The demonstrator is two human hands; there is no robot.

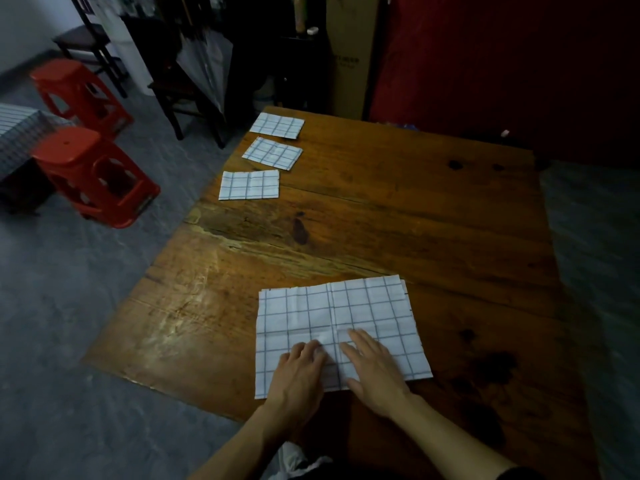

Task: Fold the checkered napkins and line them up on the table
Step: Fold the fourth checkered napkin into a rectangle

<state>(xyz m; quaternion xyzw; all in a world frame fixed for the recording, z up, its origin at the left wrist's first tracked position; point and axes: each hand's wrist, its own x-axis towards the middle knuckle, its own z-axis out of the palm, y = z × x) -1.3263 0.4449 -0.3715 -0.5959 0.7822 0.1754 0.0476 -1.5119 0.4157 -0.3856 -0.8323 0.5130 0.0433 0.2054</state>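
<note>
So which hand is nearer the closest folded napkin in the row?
Left. The left hand lies on the large napkin, below the folded napkin; the right hand lies further right.

head | forward-down | close over wooden table (415,209)

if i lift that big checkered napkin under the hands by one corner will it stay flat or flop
Probably flop: the big napkin shows soft creases and lies flat to the wooden table like thin cloth. It looks light, so it may slide when pushed rather than resist. Both the left hand and right hand press it down, perhaps to keep it from shifting.
</note>
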